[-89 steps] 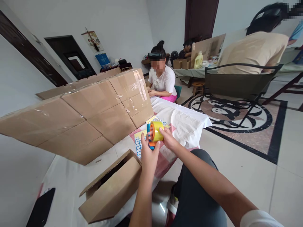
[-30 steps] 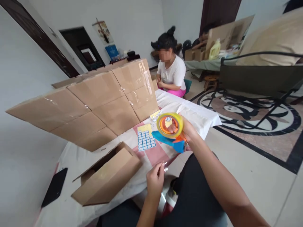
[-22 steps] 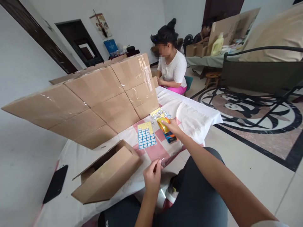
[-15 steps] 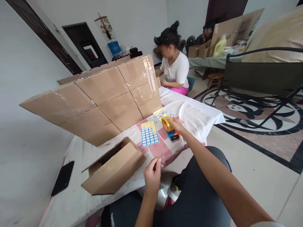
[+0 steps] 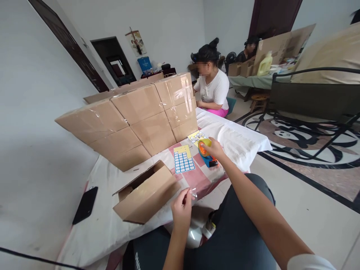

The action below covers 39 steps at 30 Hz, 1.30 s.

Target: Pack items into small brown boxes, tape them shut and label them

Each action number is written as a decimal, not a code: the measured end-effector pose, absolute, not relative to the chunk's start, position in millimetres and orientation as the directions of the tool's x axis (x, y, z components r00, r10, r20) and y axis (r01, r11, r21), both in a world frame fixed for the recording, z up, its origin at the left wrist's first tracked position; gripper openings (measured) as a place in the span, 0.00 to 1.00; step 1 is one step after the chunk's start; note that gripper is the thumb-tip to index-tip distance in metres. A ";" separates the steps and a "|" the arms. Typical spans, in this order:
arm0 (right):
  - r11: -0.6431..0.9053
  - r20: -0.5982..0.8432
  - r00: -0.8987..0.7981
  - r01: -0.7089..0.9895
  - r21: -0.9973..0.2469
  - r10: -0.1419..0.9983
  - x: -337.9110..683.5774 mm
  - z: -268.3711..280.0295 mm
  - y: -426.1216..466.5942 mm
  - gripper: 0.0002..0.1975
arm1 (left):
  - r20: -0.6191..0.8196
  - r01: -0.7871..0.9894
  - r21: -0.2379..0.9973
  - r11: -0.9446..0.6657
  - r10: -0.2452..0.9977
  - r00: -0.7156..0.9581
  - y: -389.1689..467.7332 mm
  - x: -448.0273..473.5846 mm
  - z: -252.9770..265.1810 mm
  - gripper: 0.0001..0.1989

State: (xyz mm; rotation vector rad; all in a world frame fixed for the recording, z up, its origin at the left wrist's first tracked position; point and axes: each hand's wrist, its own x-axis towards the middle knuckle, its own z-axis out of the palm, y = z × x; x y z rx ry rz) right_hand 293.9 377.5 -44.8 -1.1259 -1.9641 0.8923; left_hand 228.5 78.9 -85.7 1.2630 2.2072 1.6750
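Note:
My left hand (image 5: 181, 206) is closed in a pinch over the table's near edge. A small strip of clear tape (image 5: 194, 192) sticks out from its fingertips. Out to the right, my right hand (image 5: 216, 149) grips the yellow roll of a tape dispenser (image 5: 213, 162), whose body is blue and orange with a black end. The dispenser is at the table's right side, beside a sheet of blue-outlined labels (image 5: 184, 164). A second yellow printed sheet (image 5: 196, 137) lies just behind it. Left of my left hand sits a cardboard box (image 5: 153, 197) with its top gaping.
A wall of taped cardboard boxes (image 5: 146, 125) stands along the table's far side. A black phone-like slab (image 5: 86, 204) lies at the left edge of the white tablecloth (image 5: 104, 234). Beyond the boxes sits a person in a white shirt (image 5: 216, 88); another person is farther back.
The view has turned slightly, so the table and boxes appear farther right. Both hands keep nearly the same hold, the left on the tape strip, the right on the dispenser.

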 end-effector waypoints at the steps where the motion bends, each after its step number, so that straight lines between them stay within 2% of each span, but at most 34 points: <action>1: 0.378 0.220 -0.379 0.415 -0.828 0.899 297.4 -43.4 380.3 0.26 | 0.387 0.547 0.836 0.050 0.652 -0.652 78.7 227.9 -86.0 0.12; 6: 0.368 0.224 -0.353 0.422 -0.828 0.908 310.6 -39.2 389.8 0.24 | 0.389 0.537 0.843 0.041 0.643 -0.660 81.0 225.6 -87.6 0.12; 13: 0.420 0.216 -0.391 0.574 -0.703 0.895 296.4 -47.0 385.9 0.31 | 0.326 0.459 0.887 0.040 0.650 -0.687 84.0 228.1 -92.9 0.15; 17: 0.447 0.208 -0.431 0.584 -0.678 0.878 285.8 -50.9 384.4 0.37 | 0.336 0.446 0.895 0.029 0.615 -0.714 83.2 227.6 -91.0 0.16; 19: 0.450 0.244 -0.398 0.585 -0.675 0.884 284.8 -48.9 383.3 0.43 | 0.323 0.408 0.913 0.012 0.589 -0.741 82.4 226.6 -88.2 0.17; 21: 0.491 0.354 -0.341 0.571 -0.658 0.871 287.4 -41.6 378.5 0.47 | 0.281 0.337 0.941 -0.007 0.571 -0.772 81.2 225.4 -84.1 0.18; 23: 0.599 0.501 -0.329 0.482 -0.640 0.800 292.6 -28.1 366.8 0.40 | 0.216 0.243 0.970 -0.028 0.563 -0.798 79.3 224.1 -78.5 0.19; 25: 0.714 0.589 -0.415 0.283 -0.641 0.693 297.9 -10.0 345.8 0.26 | 0.153 0.155 0.987 -0.045 0.555 -0.818 76.6 222.9 -71.3 0.20; 27: 0.744 0.586 -0.595 0.031 -0.667 0.550 300.6 8.8 316.5 0.16 | 0.113 0.100 0.994 -0.053 0.543 -0.832 73.1 222.0 -63.2 0.21; 29: 0.695 0.531 -0.775 -0.170 -0.698 0.343 299.3 24.3 283.5 0.12 | 0.096 0.080 0.995 -0.052 0.534 -0.840 69.0 221.8 -55.0 0.22; 31: 0.639 0.491 -0.854 -0.284 -0.714 0.169 294.4 34.6 253.6 0.09 | 0.101 0.087 0.995 -0.051 0.528 -0.843 65.5 222.2 -47.7 0.22; 32: 0.618 0.481 -0.868 -0.311 -0.722 0.125 291.2 37.9 241.8 0.08 | 0.109 0.097 0.994 -0.051 0.523 -0.845 64.1 222.4 -44.7 0.22; 35: 0.578 0.467 -0.879 -0.332 -0.746 0.098 282.5 43.4 222.7 0.02 | 0.121 0.122 0.992 -0.031 0.506 -0.854 61.8 222.2 -39.4 0.22; 37: 0.586 0.457 -0.884 -0.320 -0.744 0.098 279.6 46.5 221.2 0.05 | 0.115 0.129 0.992 -0.005 0.492 -0.863 61.0 221.0 -38.6 0.21; 39: 0.633 0.440 -0.890 -0.272 -0.725 0.122 279.3 50.3 223.4 0.03 | 0.147 0.171 0.985 0.005 0.485 -0.862 60.0 219.5 -38.7 0.20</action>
